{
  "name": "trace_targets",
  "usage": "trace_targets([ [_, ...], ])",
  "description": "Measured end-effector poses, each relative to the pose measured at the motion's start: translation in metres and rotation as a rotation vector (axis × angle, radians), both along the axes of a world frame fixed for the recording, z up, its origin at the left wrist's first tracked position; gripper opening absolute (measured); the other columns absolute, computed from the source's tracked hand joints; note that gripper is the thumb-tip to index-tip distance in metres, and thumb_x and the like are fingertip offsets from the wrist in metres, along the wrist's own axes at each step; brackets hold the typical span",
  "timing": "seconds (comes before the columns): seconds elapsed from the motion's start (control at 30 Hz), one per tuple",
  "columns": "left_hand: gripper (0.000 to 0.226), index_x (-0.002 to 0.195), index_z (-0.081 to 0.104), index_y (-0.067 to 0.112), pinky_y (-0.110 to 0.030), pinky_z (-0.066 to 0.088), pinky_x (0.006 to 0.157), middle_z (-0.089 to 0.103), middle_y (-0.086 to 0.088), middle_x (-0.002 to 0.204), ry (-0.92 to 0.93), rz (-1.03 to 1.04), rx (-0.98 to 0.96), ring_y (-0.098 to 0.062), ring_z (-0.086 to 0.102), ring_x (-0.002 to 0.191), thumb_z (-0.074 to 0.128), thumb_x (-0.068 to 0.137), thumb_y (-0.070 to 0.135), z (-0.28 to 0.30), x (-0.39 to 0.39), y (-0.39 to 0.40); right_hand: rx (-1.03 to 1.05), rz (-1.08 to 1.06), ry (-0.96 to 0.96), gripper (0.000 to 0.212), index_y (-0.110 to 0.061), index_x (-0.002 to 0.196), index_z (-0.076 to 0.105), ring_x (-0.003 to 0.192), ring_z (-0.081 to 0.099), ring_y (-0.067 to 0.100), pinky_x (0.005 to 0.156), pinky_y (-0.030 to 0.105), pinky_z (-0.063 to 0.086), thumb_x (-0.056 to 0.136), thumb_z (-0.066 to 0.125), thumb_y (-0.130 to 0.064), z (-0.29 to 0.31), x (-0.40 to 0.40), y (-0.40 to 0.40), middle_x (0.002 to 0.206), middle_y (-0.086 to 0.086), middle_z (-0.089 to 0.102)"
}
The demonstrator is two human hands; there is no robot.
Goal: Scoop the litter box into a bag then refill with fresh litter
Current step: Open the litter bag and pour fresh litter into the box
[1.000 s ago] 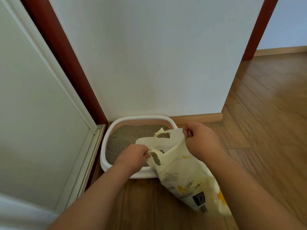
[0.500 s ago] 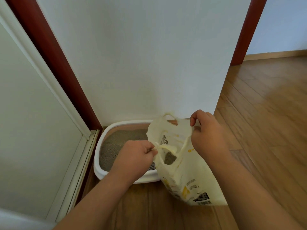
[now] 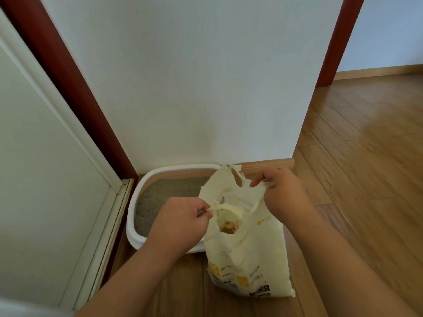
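A pale yellow plastic bag [image 3: 249, 255] with printed labels stands upright on the wooden floor, its mouth pulled open. My left hand [image 3: 180, 223] grips the bag's left handle strip, and a thin grey object shows in that fist. My right hand [image 3: 279, 193] pinches the right edge of the bag's mouth. Brown clumps lie inside the bag. Behind and left of the bag sits a white litter box [image 3: 135, 202] with grey litter [image 3: 164, 197], against the wall.
A white wall [image 3: 194, 88] rises behind the box, with a dark red door frame [image 3: 68, 83] and a white sliding door [image 3: 41, 179] on the left. Wooden floor [image 3: 354, 156] stretches to the right toward another room.
The bag has gone from lying tilted over the box's front edge to standing upright beside it. Both hands have pulled its mouth wider open.
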State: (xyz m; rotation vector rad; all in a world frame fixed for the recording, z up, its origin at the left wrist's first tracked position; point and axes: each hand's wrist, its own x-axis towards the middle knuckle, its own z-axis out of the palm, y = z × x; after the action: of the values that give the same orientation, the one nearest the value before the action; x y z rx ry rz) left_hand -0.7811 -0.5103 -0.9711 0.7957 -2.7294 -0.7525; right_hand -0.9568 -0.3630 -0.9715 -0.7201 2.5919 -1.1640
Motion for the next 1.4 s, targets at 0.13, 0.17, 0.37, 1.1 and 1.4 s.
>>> trace_targets([
  [0.13,0.023,0.115,0.075,0.031,-0.025,0.053,0.073,0.071,0.014,0.088,-0.055,-0.058,-0.109,-0.004,0.062,0.077,0.059,0.102,0.04,-0.008,-0.004,-0.008,0.115,0.039,-0.016,0.054,-0.032,0.095,0.079,0.092,0.054,0.013,0.074,0.025,0.045,0.091,0.045,0.01,-0.003,-0.005,-0.003,0.116,-0.007,0.057],
  [0.17,0.023,0.114,0.074,0.031,-0.025,0.051,0.074,0.07,0.013,0.089,-0.07,-0.089,-0.165,-0.004,0.06,0.08,0.057,0.102,0.042,-0.01,-0.005,-0.009,0.169,0.044,-0.036,0.05,-0.028,0.101,0.08,0.093,0.056,0.014,0.076,0.026,0.047,0.093,0.047,0.008,-0.002,-0.008,-0.004,0.12,-0.005,0.06],
  [0.37,0.025,0.111,0.067,0.035,-0.036,0.044,0.091,0.067,0.015,0.098,-0.147,-0.176,-0.346,-0.01,0.054,0.095,0.046,0.105,0.049,-0.023,-0.015,-0.012,0.408,0.094,-0.163,0.046,-0.023,0.12,0.074,0.113,0.064,0.025,0.098,0.038,0.055,0.093,0.05,0.004,0.005,-0.007,-0.011,0.133,0.005,0.064],
  [1.1,0.023,0.089,0.057,0.02,-0.04,0.056,0.084,0.068,0.005,0.106,-0.195,-0.029,0.249,-0.014,0.063,0.092,0.066,0.099,0.038,-0.052,-0.013,-0.044,0.514,0.082,0.043,0.017,-0.016,0.082,0.058,0.069,0.053,0.012,0.053,0.024,0.039,0.091,0.071,-0.023,-0.005,-0.023,0.022,0.088,-0.003,0.057],
  [1.4,0.023,0.089,0.047,0.021,-0.029,0.039,0.058,0.057,0.0,0.083,-0.051,0.058,0.155,-0.013,0.05,0.069,0.062,0.101,0.034,-0.066,-0.03,-0.026,0.505,0.057,-0.025,0.012,-0.018,0.084,0.054,0.075,0.053,0.017,0.056,0.026,0.037,0.092,0.063,-0.02,-0.007,-0.031,0.036,0.102,0.0,0.051],
])
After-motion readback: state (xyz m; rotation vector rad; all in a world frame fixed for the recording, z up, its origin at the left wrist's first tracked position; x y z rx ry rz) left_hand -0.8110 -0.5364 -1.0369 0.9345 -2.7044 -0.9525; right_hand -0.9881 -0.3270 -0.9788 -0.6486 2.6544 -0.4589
